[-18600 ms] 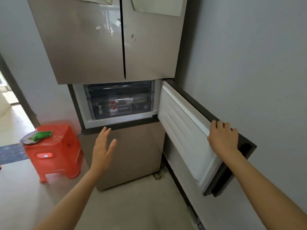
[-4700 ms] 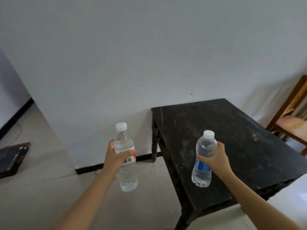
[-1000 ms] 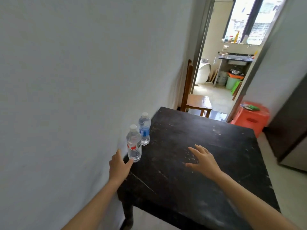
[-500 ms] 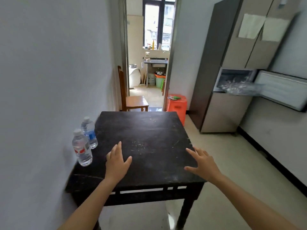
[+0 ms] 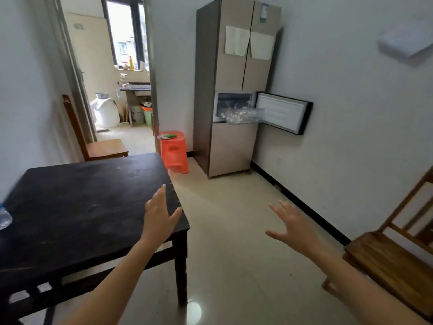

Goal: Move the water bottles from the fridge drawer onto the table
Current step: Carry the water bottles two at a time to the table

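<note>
Our left hand (image 5: 157, 216) is raised with fingers spread and nothing in it, over the near right corner of the dark surface (image 5: 77, 207). Our right hand (image 5: 294, 225) is likewise splayed and empty, held out over the pale floor (image 5: 234, 254), well apart from the left. Far to the left of our left hand, at the picture's edge, the base of one water bottle (image 5: 4, 218) stands on the surface; the rest of it is cut off from view. Well beyond both hands, the fridge (image 5: 232, 85) stands against the far wall with its small door (image 5: 283, 114) swung open to the right and its clear drawer (image 5: 244, 114) pulled out; the contents are too blurred for us to make out. Between our left hand and the fridge sits an orange stool (image 5: 174, 152). A wooden chair (image 5: 393, 254) stands just right of our right forearm.
</note>
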